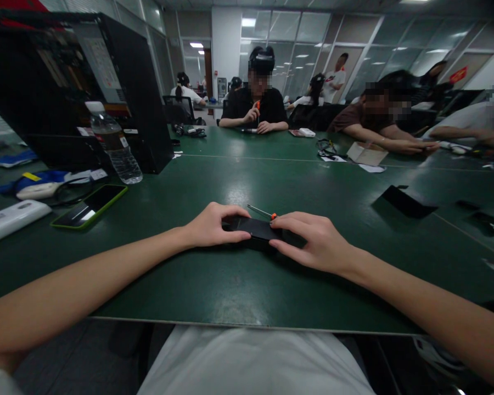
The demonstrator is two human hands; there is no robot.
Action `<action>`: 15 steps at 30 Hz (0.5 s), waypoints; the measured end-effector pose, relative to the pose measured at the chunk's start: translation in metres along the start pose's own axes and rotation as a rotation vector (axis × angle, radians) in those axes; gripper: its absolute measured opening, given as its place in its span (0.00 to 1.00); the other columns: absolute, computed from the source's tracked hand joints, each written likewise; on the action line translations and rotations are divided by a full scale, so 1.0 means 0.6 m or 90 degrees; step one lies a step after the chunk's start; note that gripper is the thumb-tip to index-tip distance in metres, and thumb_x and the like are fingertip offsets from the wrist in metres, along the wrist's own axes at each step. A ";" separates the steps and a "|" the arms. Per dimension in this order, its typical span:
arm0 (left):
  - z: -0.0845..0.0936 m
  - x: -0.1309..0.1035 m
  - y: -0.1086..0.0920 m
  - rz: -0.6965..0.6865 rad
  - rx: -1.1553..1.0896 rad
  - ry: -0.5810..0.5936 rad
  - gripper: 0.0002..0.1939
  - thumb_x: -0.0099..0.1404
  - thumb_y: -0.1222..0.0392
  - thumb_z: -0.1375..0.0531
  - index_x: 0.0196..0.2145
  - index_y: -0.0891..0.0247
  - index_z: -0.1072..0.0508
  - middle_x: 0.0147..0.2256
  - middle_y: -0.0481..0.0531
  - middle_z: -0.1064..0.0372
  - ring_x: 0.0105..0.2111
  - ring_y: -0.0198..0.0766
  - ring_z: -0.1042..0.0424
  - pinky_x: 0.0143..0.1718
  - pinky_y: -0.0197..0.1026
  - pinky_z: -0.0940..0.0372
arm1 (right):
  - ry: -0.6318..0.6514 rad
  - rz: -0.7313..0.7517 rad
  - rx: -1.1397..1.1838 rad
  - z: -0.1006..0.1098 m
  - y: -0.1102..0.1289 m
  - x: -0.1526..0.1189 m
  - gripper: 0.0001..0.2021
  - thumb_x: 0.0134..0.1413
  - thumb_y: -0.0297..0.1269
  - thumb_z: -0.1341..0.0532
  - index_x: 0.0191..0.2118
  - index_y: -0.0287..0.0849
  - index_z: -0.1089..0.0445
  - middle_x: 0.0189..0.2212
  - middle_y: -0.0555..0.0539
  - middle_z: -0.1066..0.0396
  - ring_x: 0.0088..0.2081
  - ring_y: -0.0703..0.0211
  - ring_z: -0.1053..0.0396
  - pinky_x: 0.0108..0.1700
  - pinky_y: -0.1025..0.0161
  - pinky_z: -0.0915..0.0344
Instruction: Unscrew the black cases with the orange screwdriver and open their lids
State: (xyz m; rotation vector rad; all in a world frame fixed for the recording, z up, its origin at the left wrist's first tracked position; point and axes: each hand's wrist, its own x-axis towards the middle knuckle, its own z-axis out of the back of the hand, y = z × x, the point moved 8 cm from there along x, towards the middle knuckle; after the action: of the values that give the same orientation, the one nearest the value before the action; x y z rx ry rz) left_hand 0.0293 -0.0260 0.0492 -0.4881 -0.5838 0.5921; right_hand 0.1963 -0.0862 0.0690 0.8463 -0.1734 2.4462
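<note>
**Black box (260,228), held at its 2 ends**

1. Box: flat, dark, located between the left and right fingertips, above the green table (230,293).
2. Left hand (216,226): grasping the box's left end, thumb along the near edge, fingers curled to the far edge.
3. Right hand (316,238): grasping the right end, thumb at the near edge, fingertips opposite.
4. Screwdriver (260,210): metal shaft, orange at the handle end; just beyond the box, orange part beside the right fingertips. Cannot tell whether they touch it.
5. Phone (89,207): green-edged, lying well left of the left fingers.
6. Water bottle (115,144): clear, white cap, beyond the phone from the left fingers, beside a black computer tower (134,93).
7. Dark flat piece (407,202): well right of the right fingers, farther out.
8. Co-worker (234,107): seated across the table, straight beyond the fingers.
</note>
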 end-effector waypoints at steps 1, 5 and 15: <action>0.000 0.000 0.000 0.001 0.002 -0.001 0.22 0.61 0.47 0.32 0.47 0.66 0.22 0.35 0.51 0.23 0.30 0.35 0.28 0.31 0.35 0.38 | 0.000 0.000 0.000 0.000 0.000 0.000 0.11 0.63 0.42 0.38 0.47 0.41 0.28 0.41 0.42 0.21 0.42 0.53 0.22 0.44 0.58 0.25; 0.000 -0.001 0.001 0.002 -0.001 0.000 0.23 0.61 0.47 0.32 0.47 0.66 0.22 0.35 0.51 0.23 0.30 0.35 0.28 0.32 0.35 0.38 | -0.003 0.004 -0.002 0.002 0.001 0.001 0.11 0.64 0.42 0.38 0.46 0.42 0.28 0.40 0.42 0.21 0.41 0.54 0.22 0.43 0.58 0.25; -0.001 0.000 0.001 -0.004 -0.014 -0.002 0.22 0.61 0.48 0.32 0.46 0.66 0.22 0.34 0.50 0.23 0.30 0.35 0.28 0.32 0.35 0.38 | -0.006 0.004 0.002 0.002 0.004 0.003 0.10 0.64 0.40 0.38 0.46 0.40 0.27 0.40 0.42 0.21 0.41 0.54 0.22 0.43 0.58 0.25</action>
State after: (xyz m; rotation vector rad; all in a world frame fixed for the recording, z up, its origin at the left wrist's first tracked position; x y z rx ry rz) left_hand 0.0297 -0.0256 0.0484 -0.5051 -0.5957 0.5813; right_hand 0.1948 -0.0878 0.0712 0.8599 -0.1769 2.4493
